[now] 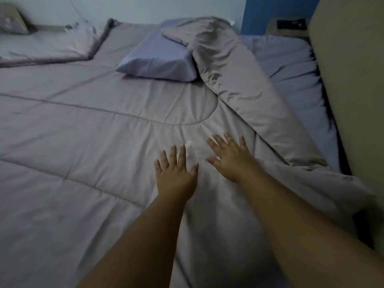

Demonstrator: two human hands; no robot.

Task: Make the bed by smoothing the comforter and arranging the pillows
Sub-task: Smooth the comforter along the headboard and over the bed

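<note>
A grey quilted comforter (83, 125) covers most of the bed. Its right edge is folded back in a long rumpled ridge (239, 80) that leaves the blue sheet (291, 75) bare beside the headboard. A blue pillow (158, 59) lies on top of the comforter, partly under the fold. My left hand (176, 173) and my right hand (230, 156) lie flat on the comforter side by side, fingers spread and straight, just left of the fold. Another corner of the comforter is turned back at the far left (52, 46).
A beige padded headboard (349, 90) runs along the right side. A small bedside stand with a dark object (291, 26) sits at the far right against a blue wall. A grey object (10, 21) lies at the far left by the wall.
</note>
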